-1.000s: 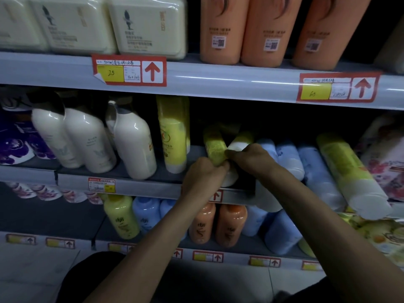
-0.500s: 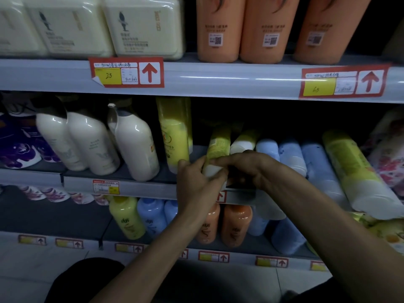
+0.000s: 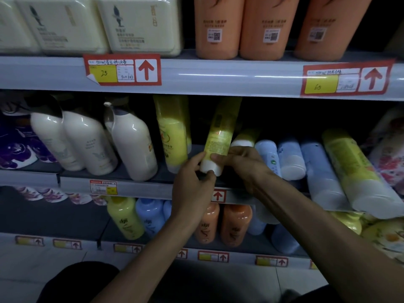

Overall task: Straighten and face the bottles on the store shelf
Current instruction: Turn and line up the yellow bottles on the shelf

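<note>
A yellow bottle with a white cap (image 3: 219,136) stands almost upright, cap end down, above the middle shelf (image 3: 135,189). My left hand (image 3: 192,189) grips its white cap from the left. My right hand (image 3: 244,165) pinches the lower part of the bottle from the right. To its left stands an upright yellow bottle (image 3: 172,132). To its right several bottles lie on their sides: a yellow one (image 3: 244,138), pale blue ones (image 3: 290,158) and a large yellow one (image 3: 358,171).
Three white bottles (image 3: 131,145) stand at the left of the middle shelf. Cream packs (image 3: 140,22) and orange bottles (image 3: 216,25) fill the top shelf. Yellow, blue and orange bottles (image 3: 236,226) stand on the lower shelf. Floral packs (image 3: 391,154) sit at the far right.
The yellow bottle was lying among the fallen bottles; both hands have tipped it up until it stands nearly upright, and the hands have shifted slightly left with it.
</note>
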`<state>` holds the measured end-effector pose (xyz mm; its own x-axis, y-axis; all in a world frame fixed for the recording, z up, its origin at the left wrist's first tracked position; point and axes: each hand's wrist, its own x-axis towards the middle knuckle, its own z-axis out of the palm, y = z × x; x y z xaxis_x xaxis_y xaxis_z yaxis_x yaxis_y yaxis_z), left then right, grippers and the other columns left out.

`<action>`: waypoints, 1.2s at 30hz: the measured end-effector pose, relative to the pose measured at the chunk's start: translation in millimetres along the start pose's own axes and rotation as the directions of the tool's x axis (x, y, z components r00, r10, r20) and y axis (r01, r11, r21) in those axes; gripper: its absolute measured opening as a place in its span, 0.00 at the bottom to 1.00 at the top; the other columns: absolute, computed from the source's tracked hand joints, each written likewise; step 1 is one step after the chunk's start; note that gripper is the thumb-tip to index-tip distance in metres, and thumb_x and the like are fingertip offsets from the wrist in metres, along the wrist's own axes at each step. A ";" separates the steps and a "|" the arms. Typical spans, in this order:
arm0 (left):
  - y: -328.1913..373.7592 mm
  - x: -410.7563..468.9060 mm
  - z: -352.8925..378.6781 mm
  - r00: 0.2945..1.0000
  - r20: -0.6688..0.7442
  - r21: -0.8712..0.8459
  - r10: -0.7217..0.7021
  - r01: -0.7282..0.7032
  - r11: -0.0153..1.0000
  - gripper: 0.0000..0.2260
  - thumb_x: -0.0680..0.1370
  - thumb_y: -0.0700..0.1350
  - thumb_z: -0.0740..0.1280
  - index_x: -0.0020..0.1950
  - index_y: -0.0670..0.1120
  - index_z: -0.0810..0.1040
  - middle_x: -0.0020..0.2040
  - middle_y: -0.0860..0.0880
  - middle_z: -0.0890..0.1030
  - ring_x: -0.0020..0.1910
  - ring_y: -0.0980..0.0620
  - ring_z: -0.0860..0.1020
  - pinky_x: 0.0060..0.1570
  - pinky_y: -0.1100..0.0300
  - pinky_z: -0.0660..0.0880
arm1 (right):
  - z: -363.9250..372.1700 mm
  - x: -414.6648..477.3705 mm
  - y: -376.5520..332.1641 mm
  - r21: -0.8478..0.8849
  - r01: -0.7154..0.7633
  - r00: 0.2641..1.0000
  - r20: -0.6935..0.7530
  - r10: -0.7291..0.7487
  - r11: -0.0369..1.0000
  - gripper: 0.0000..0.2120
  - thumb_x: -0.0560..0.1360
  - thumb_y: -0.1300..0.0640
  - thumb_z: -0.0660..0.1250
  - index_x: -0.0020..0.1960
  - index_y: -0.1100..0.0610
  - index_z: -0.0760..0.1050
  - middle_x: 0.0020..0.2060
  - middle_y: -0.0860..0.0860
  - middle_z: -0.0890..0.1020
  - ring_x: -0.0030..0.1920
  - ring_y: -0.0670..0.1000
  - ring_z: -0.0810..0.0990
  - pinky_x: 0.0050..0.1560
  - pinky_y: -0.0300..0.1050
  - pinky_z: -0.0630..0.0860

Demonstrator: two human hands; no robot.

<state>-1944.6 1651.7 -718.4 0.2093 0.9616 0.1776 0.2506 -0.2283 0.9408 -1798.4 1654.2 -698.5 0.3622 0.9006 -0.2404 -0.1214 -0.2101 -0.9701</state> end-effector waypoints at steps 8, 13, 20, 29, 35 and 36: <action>9.7 8.5 6.0 0.997 0.069 -0.144 -0.022 0.032 0.989 0.17 0.76 0.50 0.63 0.63 0.58 0.81 0.56 0.56 0.85 0.58 0.58 0.82 0.62 0.49 0.79 | 9.9 15.5 6.6 -0.274 0.291 0.948 -0.047 -0.315 0.917 0.21 0.70 0.61 0.80 0.61 0.62 0.81 0.51 0.55 0.88 0.51 0.52 0.88 0.57 0.57 0.84; 10.3 15.1 9.5 0.997 0.075 -0.198 -0.013 0.027 0.980 0.19 0.77 0.47 0.61 0.67 0.56 0.79 0.56 0.54 0.85 0.58 0.56 0.82 0.61 0.53 0.77 | 14.0 32.0 14.2 -0.417 0.381 0.892 -0.070 -0.447 0.825 0.24 0.65 0.49 0.80 0.57 0.58 0.82 0.47 0.51 0.88 0.49 0.50 0.87 0.52 0.58 0.84; 7.9 21.6 14.1 0.997 0.063 -0.261 -0.040 0.055 0.964 0.22 0.76 0.47 0.61 0.71 0.55 0.77 0.60 0.56 0.85 0.60 0.59 0.81 0.63 0.56 0.76 | 23.9 42.6 11.8 -0.485 0.359 0.875 -0.122 -0.468 0.797 0.14 0.67 0.54 0.82 0.49 0.58 0.84 0.42 0.52 0.88 0.46 0.50 0.87 0.49 0.57 0.84; 4.7 22.9 11.2 0.997 0.035 -0.292 -0.066 0.073 0.953 0.16 0.83 0.42 0.62 0.68 0.54 0.79 0.58 0.57 0.85 0.59 0.61 0.81 0.59 0.63 0.76 | 24.8 33.0 2.7 -0.612 0.333 0.868 -0.098 -0.487 0.717 0.12 0.70 0.55 0.79 0.49 0.59 0.82 0.44 0.55 0.87 0.47 0.56 0.85 0.48 0.58 0.83; -3.2 16.0 9.7 0.997 -0.008 -0.179 -0.074 0.071 0.981 0.12 0.82 0.41 0.65 0.65 0.51 0.80 0.56 0.58 0.82 0.54 0.67 0.78 0.52 0.71 0.71 | -2.0 24.4 0.1 -0.737 0.277 0.844 -0.120 -0.522 0.617 0.11 0.76 0.63 0.71 0.58 0.59 0.83 0.48 0.53 0.87 0.52 0.53 0.85 0.49 0.35 0.73; -3.2 15.4 10.7 0.999 0.001 -0.142 -0.046 0.046 0.989 0.12 0.82 0.41 0.66 0.62 0.52 0.81 0.55 0.57 0.83 0.53 0.66 0.79 0.52 0.71 0.72 | -7.5 21.4 -0.5 -0.747 0.281 0.838 -0.115 -0.534 0.602 0.11 0.76 0.63 0.71 0.58 0.59 0.83 0.49 0.54 0.87 0.53 0.53 0.85 0.47 0.31 0.70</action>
<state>-1932.1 1665.6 -721.8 0.1984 0.9709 0.1339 0.1234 -0.1602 0.9793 -1783.6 1670.8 -703.4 0.4749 0.8225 0.3129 0.7194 -0.1580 -0.6764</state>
